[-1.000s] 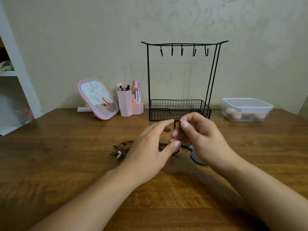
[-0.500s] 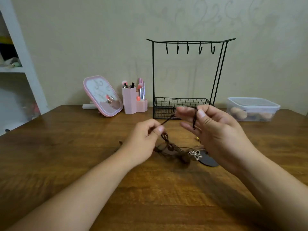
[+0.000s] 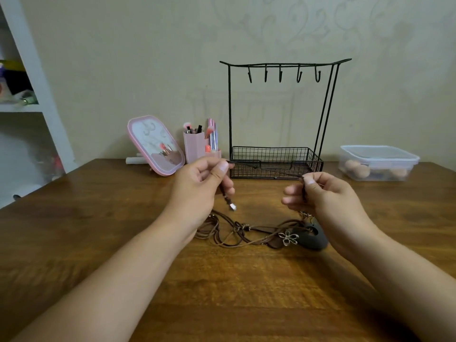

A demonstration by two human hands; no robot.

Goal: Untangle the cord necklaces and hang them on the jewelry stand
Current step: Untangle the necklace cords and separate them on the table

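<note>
A tangle of brown cord necklaces [image 3: 237,232] lies on the wooden table [image 3: 98,218] between my wrists, with a metal flower charm [image 3: 288,237] and a dark flat pendant [image 3: 314,239] at its right end. My left hand [image 3: 199,186] pinches one dark cord, whose beaded end hangs below the fingers. My right hand [image 3: 320,193] pinches the same cord, stretched thin between both hands in front of the stand. The black wire jewelry stand [image 3: 283,67] rises behind, its several hooks bare, with a mesh basket [image 3: 274,162] at its base.
A pink-framed mirror [image 3: 155,144] and a pink brush holder [image 3: 195,146] stand left of the stand. A clear lidded box [image 3: 377,162] holding makeup sponges sits at the right. A white shelf unit [image 3: 32,95] stands at the far left.
My hands have moved apart sideways, left going left and right going right, pulling a cord taut between them. The necklace tangle is now spread wider on the table.
</note>
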